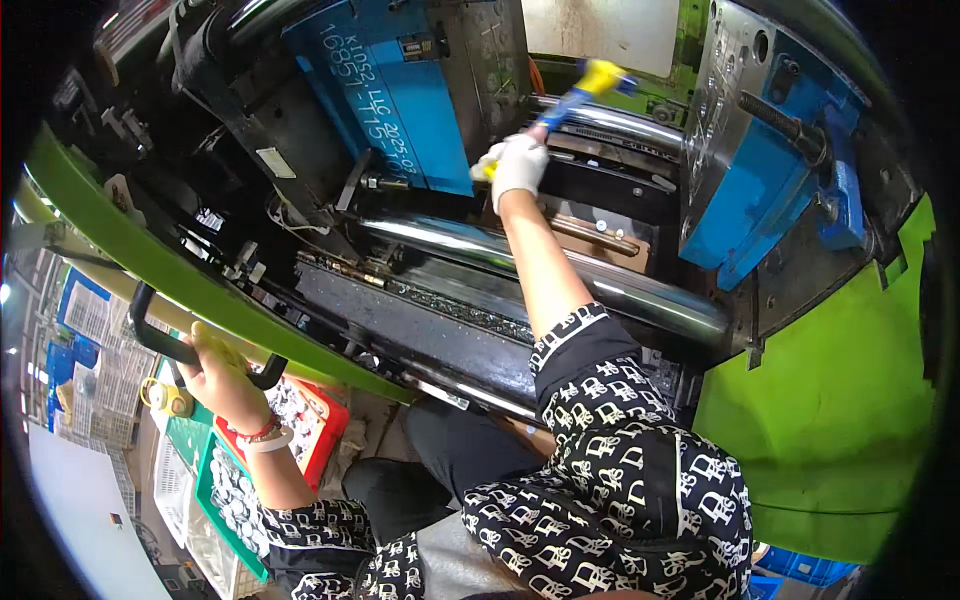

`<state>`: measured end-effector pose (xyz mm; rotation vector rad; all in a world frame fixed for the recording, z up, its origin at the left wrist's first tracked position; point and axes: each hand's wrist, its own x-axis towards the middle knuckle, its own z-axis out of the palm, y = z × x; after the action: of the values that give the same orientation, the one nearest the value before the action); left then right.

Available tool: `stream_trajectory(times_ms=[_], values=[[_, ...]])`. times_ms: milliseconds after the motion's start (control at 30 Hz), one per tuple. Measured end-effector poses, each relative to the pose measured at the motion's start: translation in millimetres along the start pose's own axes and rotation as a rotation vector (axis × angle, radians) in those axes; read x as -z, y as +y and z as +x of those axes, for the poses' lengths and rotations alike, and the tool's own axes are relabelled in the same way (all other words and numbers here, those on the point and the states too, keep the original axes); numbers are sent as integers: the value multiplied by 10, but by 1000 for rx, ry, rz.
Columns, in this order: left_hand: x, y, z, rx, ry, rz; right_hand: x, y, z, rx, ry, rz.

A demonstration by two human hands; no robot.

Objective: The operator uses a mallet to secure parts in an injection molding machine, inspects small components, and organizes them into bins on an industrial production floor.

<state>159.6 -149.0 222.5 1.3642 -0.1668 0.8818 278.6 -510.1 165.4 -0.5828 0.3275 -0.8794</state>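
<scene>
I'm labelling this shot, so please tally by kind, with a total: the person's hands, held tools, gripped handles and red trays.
Hands: 2 (left hand, right hand)
Blue-and-yellow tool: 1
Black handle: 1
Red tray: 1
Total: 5

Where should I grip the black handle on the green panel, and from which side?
I'd grip the black handle mid-bar, where the left hand holds it, coming from the picture's lower left: its bent ends seem to hold the bar off the green panel, leaving a gap.
</scene>
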Motion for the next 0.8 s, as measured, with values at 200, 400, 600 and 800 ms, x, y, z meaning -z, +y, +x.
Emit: stream_trajectory(times_ms=[200, 400, 600, 800], values=[[48, -45, 24, -19, -30, 2, 168, -103, -212, -221, -120, -35], [110, -90, 41, 4, -64, -13, 215, 65, -548, 227, 52, 218], [100, -71, 38, 2, -72, -18, 52, 426, -1032, -455, -16, -16], [72, -50, 25, -21, -60, -5, 283, 31, -675, -246, -1, 158]])
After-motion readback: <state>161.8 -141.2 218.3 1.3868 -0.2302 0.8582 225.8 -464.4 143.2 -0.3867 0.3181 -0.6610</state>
